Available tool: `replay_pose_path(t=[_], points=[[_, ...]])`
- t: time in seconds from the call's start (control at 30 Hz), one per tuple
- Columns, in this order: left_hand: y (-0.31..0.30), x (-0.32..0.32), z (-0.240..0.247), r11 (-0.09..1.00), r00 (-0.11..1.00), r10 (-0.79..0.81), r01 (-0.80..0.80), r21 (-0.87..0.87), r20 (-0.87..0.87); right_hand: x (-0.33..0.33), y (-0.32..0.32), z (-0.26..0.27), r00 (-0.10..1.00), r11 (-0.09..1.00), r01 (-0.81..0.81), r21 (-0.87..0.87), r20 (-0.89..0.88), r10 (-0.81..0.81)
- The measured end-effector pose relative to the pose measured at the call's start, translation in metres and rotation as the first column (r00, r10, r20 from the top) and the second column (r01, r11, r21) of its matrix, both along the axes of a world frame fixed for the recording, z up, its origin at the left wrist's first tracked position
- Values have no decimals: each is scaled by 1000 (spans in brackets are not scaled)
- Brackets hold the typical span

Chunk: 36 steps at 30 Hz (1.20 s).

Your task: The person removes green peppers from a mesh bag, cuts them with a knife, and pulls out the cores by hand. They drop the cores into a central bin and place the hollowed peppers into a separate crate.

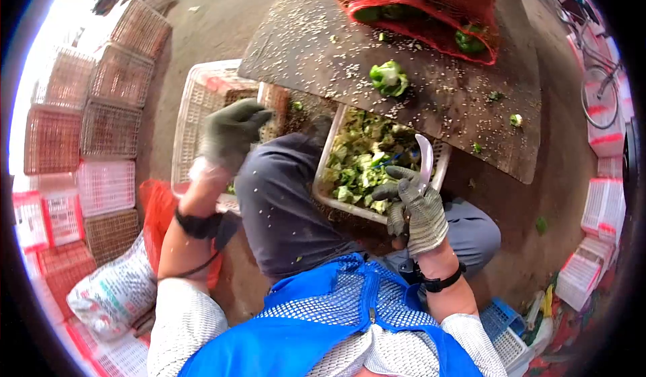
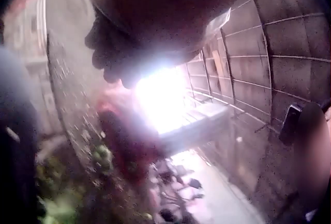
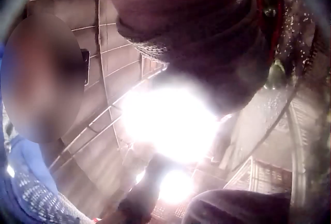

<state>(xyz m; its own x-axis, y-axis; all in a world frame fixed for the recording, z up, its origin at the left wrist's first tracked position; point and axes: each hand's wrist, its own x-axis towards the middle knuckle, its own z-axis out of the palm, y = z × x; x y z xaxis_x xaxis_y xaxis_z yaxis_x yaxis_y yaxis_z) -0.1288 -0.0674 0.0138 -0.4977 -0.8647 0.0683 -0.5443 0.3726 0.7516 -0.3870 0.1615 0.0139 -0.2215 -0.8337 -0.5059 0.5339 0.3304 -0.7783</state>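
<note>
My gloved left hand [image 1: 235,131], blurred, hovers over the white plastic crate [image 1: 192,84] at left, with nothing seen in its loose fingers. In a striped glove, my right hand [image 1: 422,219] grips a curved-blade knife [image 1: 426,161]; the blade points up and the handle is hidden in the fingers. Beneath this hand stands another white crate [image 1: 323,168] heaped with green and pale pepper scraps [image 1: 367,158]. A green bell pepper [image 1: 388,79] with a pale patch sits on the seed-strewn board [image 1: 296,54]. Behind it lies a red mesh bag [image 1: 417,0] of green peppers.
Stacked crates [image 1: 118,74] line the left side, with a printed white sack [image 1: 114,286] and orange-red netting [image 1: 156,209] nearer me. More crates [image 1: 584,269] and a bicycle [image 1: 599,87] stand at right. My bent knee [image 1: 279,195] rises between the two nearby crates.
</note>
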Motion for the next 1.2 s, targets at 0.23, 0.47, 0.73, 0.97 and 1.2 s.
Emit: replay_pose_path(t=[0.23, 0.47, 0.73, 0.97, 1.2], points=[[-54, -225, -71, 725, 812, -545, 582, -369, 208, -30, 9, -11, 997, 995, 76, 60, -12, -76], [-67, -245, -115, 803, 673, -406, 586, -110, 618, -79, 17, -44, 979, 959, 205, 195, -42, -200], [-43, -289, -78, 849, 445, -360, 520, 91, 820, -87, 3, -59, 982, 975, 191, 111, -14, -191], [-52, -250, -108, 953, 739, -271, 294, 67, 616, -101, 28, -66, 950, 948, 307, 87, -83, -300], [-99, -245, -109, 284, 868, 386, 212, 935, -314, -88, 35, -58, 950, 955, 295, -16, -103, -295]])
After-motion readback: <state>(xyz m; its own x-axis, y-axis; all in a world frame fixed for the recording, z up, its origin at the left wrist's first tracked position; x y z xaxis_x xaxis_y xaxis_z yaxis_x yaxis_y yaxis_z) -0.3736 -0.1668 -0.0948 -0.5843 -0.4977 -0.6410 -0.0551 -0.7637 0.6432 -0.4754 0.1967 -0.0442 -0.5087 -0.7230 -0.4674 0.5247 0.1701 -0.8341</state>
